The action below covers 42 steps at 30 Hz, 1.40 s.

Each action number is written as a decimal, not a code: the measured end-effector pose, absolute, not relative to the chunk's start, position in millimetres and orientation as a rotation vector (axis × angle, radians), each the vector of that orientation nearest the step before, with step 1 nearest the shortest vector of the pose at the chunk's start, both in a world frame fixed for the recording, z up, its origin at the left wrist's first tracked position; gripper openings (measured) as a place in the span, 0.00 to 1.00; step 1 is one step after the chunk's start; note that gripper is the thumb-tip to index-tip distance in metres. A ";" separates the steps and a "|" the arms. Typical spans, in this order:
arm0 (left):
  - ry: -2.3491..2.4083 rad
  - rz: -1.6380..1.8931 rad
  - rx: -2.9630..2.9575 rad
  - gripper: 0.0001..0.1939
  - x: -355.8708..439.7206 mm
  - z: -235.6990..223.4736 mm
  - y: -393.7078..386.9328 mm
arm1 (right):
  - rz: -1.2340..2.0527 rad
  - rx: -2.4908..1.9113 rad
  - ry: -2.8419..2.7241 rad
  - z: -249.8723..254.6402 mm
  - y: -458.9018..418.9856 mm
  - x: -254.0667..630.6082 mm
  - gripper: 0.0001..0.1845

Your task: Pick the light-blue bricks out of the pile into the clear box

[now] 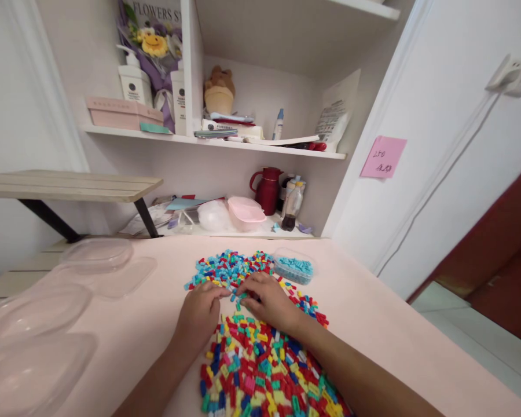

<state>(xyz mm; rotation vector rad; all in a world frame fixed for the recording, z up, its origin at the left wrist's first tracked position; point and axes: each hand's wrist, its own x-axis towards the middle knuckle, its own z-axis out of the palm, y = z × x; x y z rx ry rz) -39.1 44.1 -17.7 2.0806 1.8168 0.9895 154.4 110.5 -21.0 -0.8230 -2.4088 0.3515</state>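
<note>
A big heap of small coloured plastic pieces (pixel 260 370) in red, yellow, blue and teal covers the pink tabletop (pixel 373 324) in front of me. Farther back lies a patch that is mostly light blue pieces (pixel 226 267). My left hand (pixel 200 313) rests on the heap's far edge with its fingers curled together, fingertips at the pieces. My right hand (pixel 267 298) lies beside it, fingers bent down onto the pieces; the two hands almost touch. Whether either pinches a piece is hidden. A small clear container (pixel 293 269) filled with light blue pieces stands just beyond my right hand.
Several empty clear plastic lids and trays (pixel 47 313) lie on the table's left side. Behind the table a white shelf (pixel 226 145) carries a red jug (pixel 267 190), bottles, a pink bowl (pixel 245 211) and boxes. A wooden bench (pixel 61 185) stands at left. A white door with a pink note (pixel 382 157) is at right.
</note>
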 end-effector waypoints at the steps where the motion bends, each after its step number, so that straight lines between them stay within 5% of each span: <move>1: 1.815 0.994 2.082 0.21 -39.3 -18.0 44.1 | 0.369 -0.835 -2.400 -20.3 110.8 154.3 0.11; 18: 1.811 1.023 2.065 0.22 -38.5 -18.3 43.2 | 0.578 -0.911 -2.302 -16.3 113.3 157.0 0.20; 42: 1.783 1.103 1.883 0.20 -40.1 -16.7 42.2 | 0.347 -0.929 -2.250 -10.0 112.8 162.9 0.08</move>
